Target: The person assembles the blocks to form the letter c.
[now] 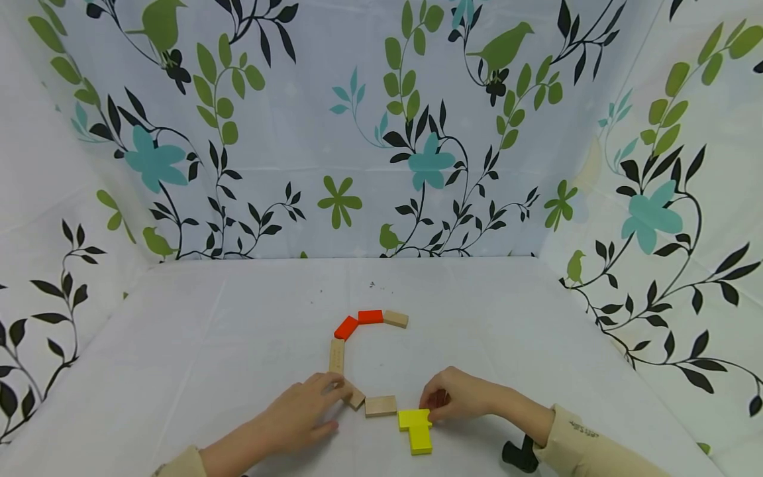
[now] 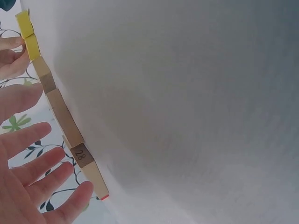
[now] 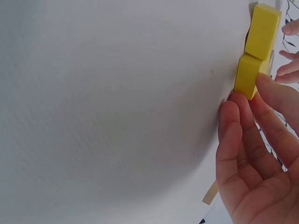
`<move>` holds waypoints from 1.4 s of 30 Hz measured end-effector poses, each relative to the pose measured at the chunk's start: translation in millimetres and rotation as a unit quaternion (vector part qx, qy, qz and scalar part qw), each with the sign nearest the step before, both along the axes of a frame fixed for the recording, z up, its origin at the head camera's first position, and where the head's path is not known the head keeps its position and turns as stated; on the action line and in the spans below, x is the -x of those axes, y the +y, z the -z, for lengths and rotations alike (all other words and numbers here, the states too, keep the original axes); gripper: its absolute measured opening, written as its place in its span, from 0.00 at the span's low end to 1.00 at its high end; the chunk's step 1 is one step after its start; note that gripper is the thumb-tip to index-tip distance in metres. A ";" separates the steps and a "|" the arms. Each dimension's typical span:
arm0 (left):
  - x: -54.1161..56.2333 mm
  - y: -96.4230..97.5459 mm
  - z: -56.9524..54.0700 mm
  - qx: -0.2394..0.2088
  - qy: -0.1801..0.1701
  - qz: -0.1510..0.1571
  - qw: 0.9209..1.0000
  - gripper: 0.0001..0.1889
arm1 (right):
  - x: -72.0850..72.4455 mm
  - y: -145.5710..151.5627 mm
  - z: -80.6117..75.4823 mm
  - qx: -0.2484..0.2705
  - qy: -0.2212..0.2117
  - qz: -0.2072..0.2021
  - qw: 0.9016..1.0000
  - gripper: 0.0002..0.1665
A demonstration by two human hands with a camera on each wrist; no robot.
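A curved line of blocks lies on the white table. Two yellow blocks [image 1: 420, 440] meet in a T shape at its near right end. My right hand [image 1: 456, 395] pinches the right end of the crosswise yellow block [image 3: 250, 77] between thumb and fingers. Left of it are a plain wooden block [image 1: 380, 406] and a slanted wooden block [image 1: 356, 397]. My left hand [image 1: 304, 411], fingers loosely spread, reaches over that slanted block, its fingertips right at the block's far end. In the left wrist view, one wooden block [image 2: 82, 155] bears the number 28.
Farther along the curve stand an upright-running wooden block [image 1: 336, 356], two red blocks [image 1: 370, 317] and another wooden block [image 1: 396, 319]. A patterned curtain [image 1: 369, 218] with leaves and birds hangs behind the table. A dark object [image 1: 520, 456] shows by the right wrist.
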State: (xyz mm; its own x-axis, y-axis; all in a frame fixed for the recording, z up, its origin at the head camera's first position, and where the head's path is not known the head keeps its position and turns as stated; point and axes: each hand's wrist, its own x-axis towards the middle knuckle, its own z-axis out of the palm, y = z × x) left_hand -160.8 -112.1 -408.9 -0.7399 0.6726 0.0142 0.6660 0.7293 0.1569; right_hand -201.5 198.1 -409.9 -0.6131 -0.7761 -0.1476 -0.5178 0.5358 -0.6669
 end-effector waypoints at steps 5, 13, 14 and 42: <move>1.1 -2.7 2.3 0.000 0.005 0.000 1.000 0.24 | 2.5 4.8 0.6 -0.004 -0.001 0.011 1.000 0.05; 1.5 -2.9 0.3 0.001 -0.013 -0.007 1.000 0.25 | 4.1 10.5 2.2 0.000 0.002 0.018 1.000 0.06; 1.6 -2.9 0.2 0.001 -0.014 -0.008 1.000 0.25 | 3.9 10.9 2.2 0.002 0.000 0.017 1.000 0.07; 4.5 -7.9 0.9 -0.017 -0.017 -0.033 0.999 0.27 | 10.5 10.9 1.4 -0.008 0.030 0.037 0.999 0.13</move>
State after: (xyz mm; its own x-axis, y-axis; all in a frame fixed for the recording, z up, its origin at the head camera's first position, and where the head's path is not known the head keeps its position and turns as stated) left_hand -165.2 -120.0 -409.8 -0.7828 0.6221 0.0096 0.6106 0.7652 0.2040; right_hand -212.0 209.0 -411.3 -0.6767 -0.7262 -0.1211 -0.5152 0.5847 -0.6267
